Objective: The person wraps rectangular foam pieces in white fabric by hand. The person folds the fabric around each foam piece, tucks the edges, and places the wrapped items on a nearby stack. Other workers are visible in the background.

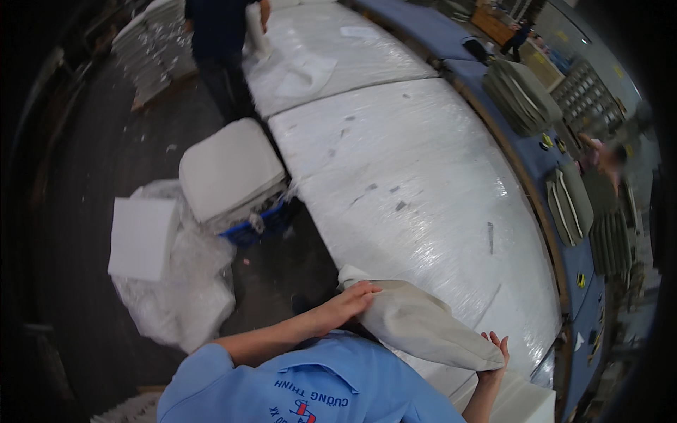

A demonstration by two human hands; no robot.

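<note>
Cushion (416, 324) in a beige cloth cover is held up slantwise at the near end of the table (416, 176), in front of the person's blue shirt (303, 384). The left hand (355, 301) is partly closed on its left end, fingers laid together over the cloth, beside a white bit sticking out. The right hand (496, 352) cups the opposite corner, fairly open, with fingers raised past the cloth. Clear plastic film covers the table. Left of the table, a stack of pale pads (233, 169) sits on a blue crate (248, 230); farther left of it, a white foam block (143, 237) rests against a clear plastic bag (192, 303). Beside the table's far left edge stands a person in dark clothes (217, 49). Along the table's right side, a blue bench (525, 166) carries grey-green cushions (518, 95).
</note>
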